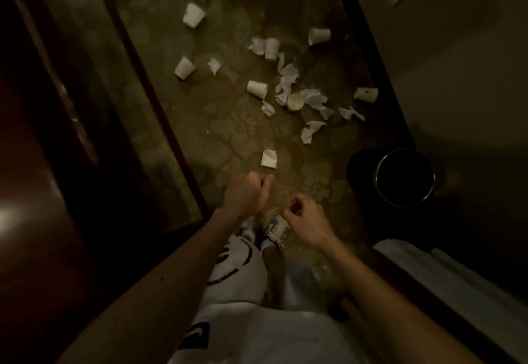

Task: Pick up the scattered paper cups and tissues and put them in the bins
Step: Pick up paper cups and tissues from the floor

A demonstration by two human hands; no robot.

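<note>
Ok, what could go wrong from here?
The light is dim, so small tissues on the patterned carpet may be missed. The nearest white scrap lies just ahead of the feet and could be stepped on. The bin stands off by the right wall, so tossed cups may miss it.

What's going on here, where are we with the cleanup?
A person stands on the patterned carpet with both hands curled in front. The left hand shows nothing in it; the view is too dim to tell whether the right hand holds anything. Paper cups and tissues lie scattered ahead, the nearest cup just beyond the left hand. A dark round bin stands to the right.
</note>
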